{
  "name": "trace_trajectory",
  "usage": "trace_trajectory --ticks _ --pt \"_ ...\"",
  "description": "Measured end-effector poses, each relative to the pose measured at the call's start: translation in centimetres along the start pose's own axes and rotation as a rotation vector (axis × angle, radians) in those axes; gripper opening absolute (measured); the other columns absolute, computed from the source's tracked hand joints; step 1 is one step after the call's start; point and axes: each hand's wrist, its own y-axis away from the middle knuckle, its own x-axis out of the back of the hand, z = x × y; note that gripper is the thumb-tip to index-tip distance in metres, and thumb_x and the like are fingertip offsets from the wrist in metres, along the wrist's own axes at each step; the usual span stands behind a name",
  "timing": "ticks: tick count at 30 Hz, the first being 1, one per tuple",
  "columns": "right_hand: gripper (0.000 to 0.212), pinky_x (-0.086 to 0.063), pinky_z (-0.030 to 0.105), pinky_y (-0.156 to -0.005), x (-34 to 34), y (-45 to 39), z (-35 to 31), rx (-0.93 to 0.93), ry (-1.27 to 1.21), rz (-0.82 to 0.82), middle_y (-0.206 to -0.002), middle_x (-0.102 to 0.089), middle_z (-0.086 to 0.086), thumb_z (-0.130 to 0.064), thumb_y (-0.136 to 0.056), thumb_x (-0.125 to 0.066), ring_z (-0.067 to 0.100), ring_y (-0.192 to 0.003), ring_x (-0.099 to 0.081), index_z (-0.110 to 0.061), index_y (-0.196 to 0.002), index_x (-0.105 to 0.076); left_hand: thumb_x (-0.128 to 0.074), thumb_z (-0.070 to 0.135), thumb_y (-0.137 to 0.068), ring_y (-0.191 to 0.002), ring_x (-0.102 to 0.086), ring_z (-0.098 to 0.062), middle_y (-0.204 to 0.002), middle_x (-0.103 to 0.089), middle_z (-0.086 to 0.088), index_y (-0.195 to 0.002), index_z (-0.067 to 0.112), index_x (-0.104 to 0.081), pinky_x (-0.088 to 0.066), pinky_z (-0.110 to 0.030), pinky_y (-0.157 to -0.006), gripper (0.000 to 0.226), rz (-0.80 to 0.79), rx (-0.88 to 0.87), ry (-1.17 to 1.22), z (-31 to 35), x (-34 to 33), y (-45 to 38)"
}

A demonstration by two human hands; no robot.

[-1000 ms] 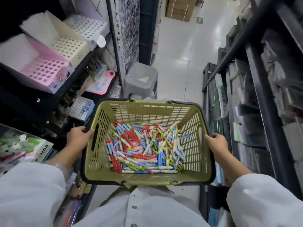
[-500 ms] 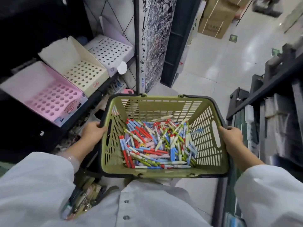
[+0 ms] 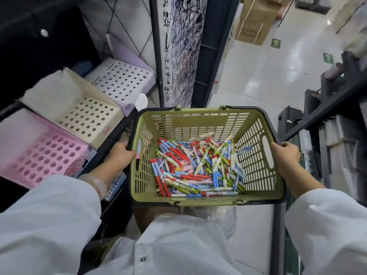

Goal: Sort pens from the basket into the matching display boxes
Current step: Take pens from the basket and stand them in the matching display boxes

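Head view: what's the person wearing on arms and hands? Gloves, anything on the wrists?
No gloves: the left hand and the right hand are bare. Both arms are in long, loose white sleeves that stop short of the wrists, part of a white buttoned garment with small dark buttons. The left wrist carries a pale, translucent band. No ring or watch shows.

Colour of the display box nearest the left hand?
Pink, with round holes; head view shows it.

Pink display box (image 3: pixel 37 153) blurred, cut off left.
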Motion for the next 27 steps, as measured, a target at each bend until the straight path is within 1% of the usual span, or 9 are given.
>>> trace_trajectory --ticks 4,6,10,13,15,20,22,25,27 --pt "0.024 -0.033 0.021 -0.047 -2.3 -2.6 -0.3 0.003 0.025 -0.002 -0.064 -0.053 0.0 -0.029 -0.087 -0.057 0.013 -0.054 -0.05 -0.009 -0.099 -0.06 -0.059 0.009 -0.087 -0.069 -0.059 -0.023 -0.072 -0.061 -0.004 -0.092 0.019 -0.06 -0.047 -0.028 -0.061 0.012 -0.031 0.002 0.04 0.7 -1.5 -2.9" --pt "0.025 -0.036 0.021 -0.048 -3.7 -4.3 -0.5 0.002 0.034 -0.021 -0.066 -0.054 0.002 -0.028 -0.088 -0.057 0.014 -0.055 -0.051 -0.008 -0.103 -0.06 -0.057 0.01 -0.089 -0.064 -0.054 -0.016 -0.068 -0.056 0.001 -0.092 0.018 -0.058 -0.038 -0.022 -0.052 0.009 -0.037 -0.003 0.065 0.9 -2.8 -4.4" --pt "0.02 -0.044 0.025 -0.052 -6.8 -8.8 -0.7 0.003 0.086 -0.067 -0.067 -0.059 0.005 -0.028 -0.088 -0.056 0.019 -0.058 -0.057 -0.01 -0.094 -0.061 -0.054 0.013 -0.091 -0.061 -0.058 -0.012 -0.073 -0.061 0.001 -0.098 0.023 -0.055 -0.039 -0.019 -0.043 0.012 -0.068 0.053 0.103 1.5 -5.4 -8.1" --pt "0.016 -0.044 0.027 -0.052 -9.5 -12.6 -1.0 0.01 0.114 -0.098 -0.068 -0.057 0.008 -0.022 -0.089 -0.054 0.021 -0.057 -0.053 -0.008 -0.094 -0.06 -0.058 0.014 -0.09 -0.066 -0.06 -0.019 -0.085 -0.066 -0.015 -0.102 0.011 -0.058 -0.048 -0.023 -0.055 0.012 -0.101 0.1 0.122 2.1 -7.1 -11.3" --pt "0.021 -0.037 0.024 -0.048 -11.3 -15.0 -1.6 0.031 0.168 -0.113 -0.075 -0.057 0.013 -0.018 -0.088 -0.053 0.023 -0.059 -0.05 -0.002 -0.099 -0.062 -0.062 0.015 -0.088 -0.075 -0.062 -0.027 -0.092 -0.067 -0.024 -0.102 0.008 -0.062 -0.055 -0.037 -0.072 0.016 -0.121 0.126 0.161 2.2 -8.4 -13.2" --pt "0.028 -0.039 0.029 -0.063 -16.0 -19.7 -3.1 0.037 0.228 -0.159 -0.085 -0.055 0.014 -0.018 -0.089 -0.052 0.026 -0.073 -0.051 -0.001 -0.109 -0.061 -0.066 0.027 -0.086 -0.086 -0.066 -0.032 -0.093 -0.069 -0.016 -0.097 0.013 -0.063 -0.054 -0.049 -0.081 0.019 -0.071 0.148 0.227 2.4 -10.7 -16.5" --pt "0.026 -0.042 0.032 -0.065 -18.2 -21.5 -3.6 0.044 0.247 -0.183 -0.087 -0.058 0.015 -0.015 -0.088 -0.051 0.027 -0.075 -0.054 -0.001 -0.107 -0.062 -0.065 0.024 -0.086 -0.085 -0.065 -0.031 -0.091 -0.068 -0.016 -0.098 0.011 -0.063 -0.054 -0.047 -0.08 0.017 -0.041 0.157 0.23 2.3 -11.2 -17.9" --pt "0.026 -0.053 0.043 -0.075 -21.1 -23.5 -4.3 0.053 0.213 -0.209 -0.09 -0.063 0.023 -0.01 -0.085 -0.049 0.035 -0.082 -0.062 0.003 -0.103 -0.063 -0.062 0.018 -0.088 -0.072 -0.057 -0.028 -0.077 -0.06 -0.016 -0.091 0.012 -0.062 -0.045 -0.034 -0.059 0.006 -0.021 0.18 0.215 2.5 -11.2 -19.5" --pt "0.026 -0.053 0.046 -0.076 -22.7 -24.7 -4.7 0.054 0.198 -0.206 -0.089 -0.062 0.023 -0.008 -0.084 -0.048 0.035 -0.082 -0.061 0.003 -0.102 -0.063 -0.062 0.013 -0.087 -0.068 -0.058 -0.028 -0.074 -0.061 -0.015 -0.087 0.012 -0.061 -0.044 -0.033 -0.057 0.001 -0.008 0.206 0.211 2.6 -11.0 -20.3"
